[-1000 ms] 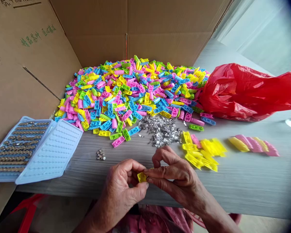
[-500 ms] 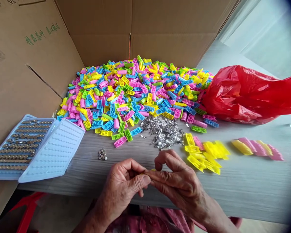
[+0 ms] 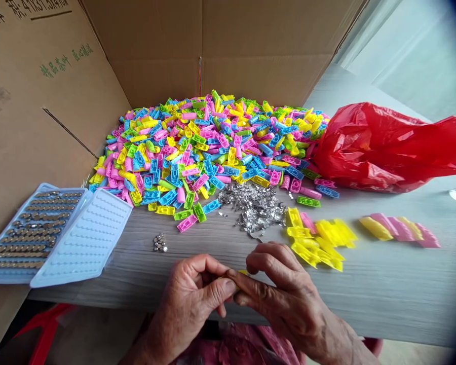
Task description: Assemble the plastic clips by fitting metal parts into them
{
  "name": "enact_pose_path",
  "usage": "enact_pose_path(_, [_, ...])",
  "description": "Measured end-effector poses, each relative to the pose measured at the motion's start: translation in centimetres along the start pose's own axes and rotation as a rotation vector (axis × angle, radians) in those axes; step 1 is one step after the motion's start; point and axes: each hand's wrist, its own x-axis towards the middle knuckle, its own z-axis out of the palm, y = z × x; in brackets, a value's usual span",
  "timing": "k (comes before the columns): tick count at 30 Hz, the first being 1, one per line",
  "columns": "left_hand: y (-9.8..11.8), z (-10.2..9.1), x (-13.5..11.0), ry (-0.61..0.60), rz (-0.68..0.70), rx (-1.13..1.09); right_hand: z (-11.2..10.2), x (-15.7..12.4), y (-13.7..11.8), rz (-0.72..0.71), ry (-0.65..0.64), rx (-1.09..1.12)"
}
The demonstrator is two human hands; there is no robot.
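Note:
Near the table's front edge my left hand (image 3: 195,296) is closed, thumb and fingertips pinching a small yellow plastic casing (image 3: 243,272). My right hand (image 3: 289,291) meets it from the other side; its index finger and thumb grip the same casing, while the other fingers curl above. Most of the casing is hidden by the fingers. Beyond my hands lies a heap of small silvery metal pieces (image 3: 260,208). A group of yellow casings (image 3: 315,241) with one pink casing lies to the right. A little cluster of round button cells (image 3: 160,243) sits to the left.
A large pile of pink, blue, green and yellow casings (image 3: 213,142) rests against cardboard walls (image 3: 251,45). At left are pale blue trays (image 3: 87,235), one holding rows of button cells. A red plastic bag (image 3: 380,152) and a pink-and-yellow row (image 3: 401,230) are at right.
My right hand's fingers have shifted slightly around the casing, and a bit more of its yellow edge shows. My left hand keeps its pinch. The camera view has moved slightly.

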Motion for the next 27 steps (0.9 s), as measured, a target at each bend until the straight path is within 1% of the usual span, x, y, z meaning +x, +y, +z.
enact_pose_path(3, [0.1, 0.1, 0.0, 0.015, -0.007, 0.009, 0.1, -0.2, -0.1, -0.035, 0.009, -0.069])
enact_pose_path(5, [0.1, 0.1, 0.0, 0.028, -0.009, 0.022, 0.1, -0.4, -0.1, -0.04, -0.007, -0.106])
enact_pose_path(9, [0.2, 0.0, 0.0, 0.054, 0.0, 0.033, 0.2, -0.9, -0.3, -0.022, -0.057, -0.185])
enact_pose_path(11, [0.4, -0.2, 0.0, 0.066, 0.013, 0.023, 0.0, -0.9, -0.6, 0.004, -0.093, -0.179])
enact_pose_path(13, [0.6, -0.3, 0.0, 0.077, 0.023, 0.017, -0.3, -0.7, -0.9, 0.056, -0.159, -0.099])
enact_pose_path(16, [0.6, -0.3, -0.1, 0.093, 0.025, 0.012, -0.7, -0.5, -1.1, 0.179, -0.269, 0.107])
enact_pose_path(18, [0.4, -0.4, -0.1, 0.096, 0.022, -0.003, -0.9, -0.4, -1.2, 0.255, -0.294, 0.237])
enact_pose_path(20, [0.1, -0.4, 0.0, 0.091, 0.018, -0.02, -0.8, -0.3, -1.1, 0.304, -0.274, 0.33])
enact_pose_path(22, [-0.2, -0.5, 0.0, 0.086, 0.02, -0.033, -0.6, -0.2, -1.1, 0.322, -0.231, 0.382])
enact_pose_path(27, [-0.5, -0.6, 0.0, 0.079, 0.026, -0.048, 0.1, 0.0, -1.2, 0.317, -0.115, 0.403])
